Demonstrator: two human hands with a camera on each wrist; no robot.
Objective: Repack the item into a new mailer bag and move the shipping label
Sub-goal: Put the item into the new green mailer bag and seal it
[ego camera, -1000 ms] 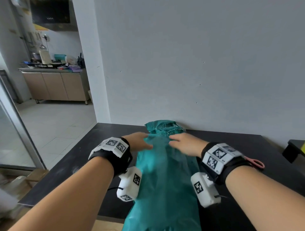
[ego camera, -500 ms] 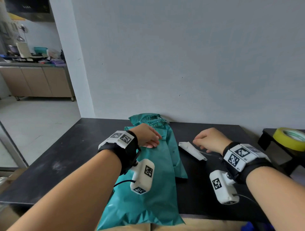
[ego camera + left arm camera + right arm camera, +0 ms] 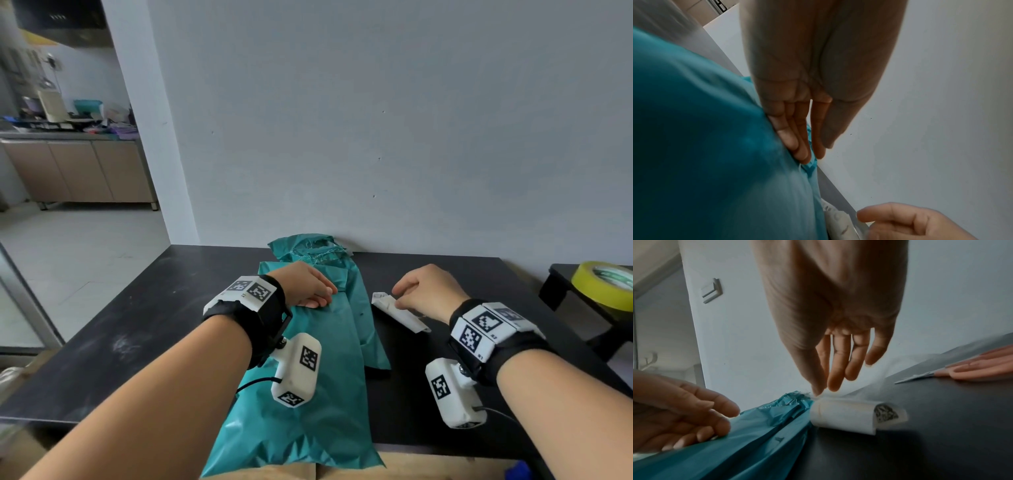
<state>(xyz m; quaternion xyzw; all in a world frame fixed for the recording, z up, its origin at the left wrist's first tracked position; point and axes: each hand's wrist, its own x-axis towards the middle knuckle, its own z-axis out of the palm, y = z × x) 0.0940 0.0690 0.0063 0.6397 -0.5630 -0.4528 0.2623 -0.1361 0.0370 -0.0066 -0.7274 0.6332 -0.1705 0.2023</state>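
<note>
A long teal mailer bag (image 3: 308, 411) lies on the black table (image 3: 137, 325), running from the front edge toward the wall. My left hand (image 3: 318, 294) rests flat on its far part with the fingers (image 3: 797, 138) straight. A crumpled teal bag (image 3: 308, 246) lies behind it against the wall. To the right of the mailer lies a curled white shipping label (image 3: 397, 313) with dark print on one end (image 3: 885, 415). My right hand (image 3: 400, 296) is over the label, and its thumb and forefinger (image 3: 826, 389) pinch the label's far edge.
A yellow tape roll (image 3: 603, 284) sits on a low dark stand right of the table. Scissors with pink handles (image 3: 982, 368) lie on the table behind my right hand. The grey wall stands along the table's back edge. A doorway to a kitchen opens on the left.
A second ago both hands were on the teal bag. My right hand has moved right to the white label. My left hand has stayed on the bag.
</note>
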